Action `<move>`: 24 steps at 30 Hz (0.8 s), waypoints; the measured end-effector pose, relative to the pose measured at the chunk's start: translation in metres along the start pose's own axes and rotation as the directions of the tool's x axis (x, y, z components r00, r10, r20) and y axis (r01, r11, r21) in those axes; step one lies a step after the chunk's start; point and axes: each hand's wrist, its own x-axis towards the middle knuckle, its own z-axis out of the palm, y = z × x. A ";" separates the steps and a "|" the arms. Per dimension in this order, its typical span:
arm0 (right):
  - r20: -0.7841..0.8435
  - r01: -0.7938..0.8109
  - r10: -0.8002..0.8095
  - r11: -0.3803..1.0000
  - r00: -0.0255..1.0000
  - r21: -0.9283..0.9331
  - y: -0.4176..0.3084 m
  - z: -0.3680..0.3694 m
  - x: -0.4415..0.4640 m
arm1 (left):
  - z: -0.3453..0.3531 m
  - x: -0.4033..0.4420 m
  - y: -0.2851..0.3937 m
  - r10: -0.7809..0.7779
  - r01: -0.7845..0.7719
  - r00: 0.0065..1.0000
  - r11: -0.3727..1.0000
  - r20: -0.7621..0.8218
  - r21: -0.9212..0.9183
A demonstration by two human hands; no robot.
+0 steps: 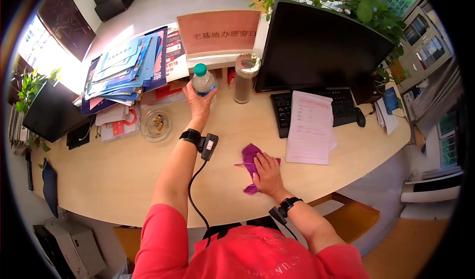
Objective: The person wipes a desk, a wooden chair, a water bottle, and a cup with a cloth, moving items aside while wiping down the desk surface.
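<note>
Curling around the green-capped bottle [203,85], the left hand [199,106] holds it near the lidded tumbler [242,88]; whether its base touches the desk [222,140] is hard to tell. Flat, fingers extended, the right hand [268,175] rests on the crumpled purple cloth [250,154], which lies on the desk, left of the printed sheets [309,128].

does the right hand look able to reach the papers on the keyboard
Probably yes: the right hand rests on the purple cloth, with nothing visible standing between it and the papers.
</note>
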 end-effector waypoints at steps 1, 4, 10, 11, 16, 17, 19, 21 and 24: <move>-0.003 -0.001 0.001 1.000 1.000 -0.006 0.001 0.000 0.000 | 0.003 0.000 -0.005 0.025 -0.025 1.000 1.000 -0.012 0.009; -0.005 0.001 -0.001 1.000 1.000 -0.006 0.000 0.000 0.000 | 0.001 -0.005 0.000 0.009 -0.009 1.000 0.998 0.006 0.063; -0.024 -0.004 0.004 1.000 1.000 0.000 0.002 0.000 -0.001 | -0.006 -0.055 0.004 -0.240 0.280 0.953 0.931 -0.187 0.232; -0.020 -0.007 0.007 1.000 1.000 -0.001 0.002 0.000 -0.001 | -0.006 -0.064 0.011 -0.278 0.285 0.958 0.943 -0.065 0.171; -0.010 -0.005 0.005 1.000 1.000 -0.007 0.002 -0.002 0.000 | 0.045 -0.075 0.046 -0.152 0.151 0.965 0.988 0.215 0.025; -0.008 -0.009 0.009 1.000 1.000 -0.001 0.002 -0.002 0.000 | 0.062 -0.067 0.044 -0.120 0.116 0.975 0.993 0.188 0.029; -0.006 -0.012 0.012 1.000 1.000 0.007 0.002 -0.002 0.001 | 0.091 -0.047 0.039 -0.097 0.107 0.982 0.993 0.165 -0.051; -0.004 -0.017 0.017 1.000 1.000 0.015 0.003 -0.001 0.000 | 0.108 -0.032 0.042 -0.118 0.156 0.976 0.965 0.183 -0.211; -0.004 -0.021 0.021 1.000 1.000 0.022 0.004 -0.001 -0.001 | 0.108 -0.032 0.060 -0.230 0.244 0.960 0.967 0.159 -0.075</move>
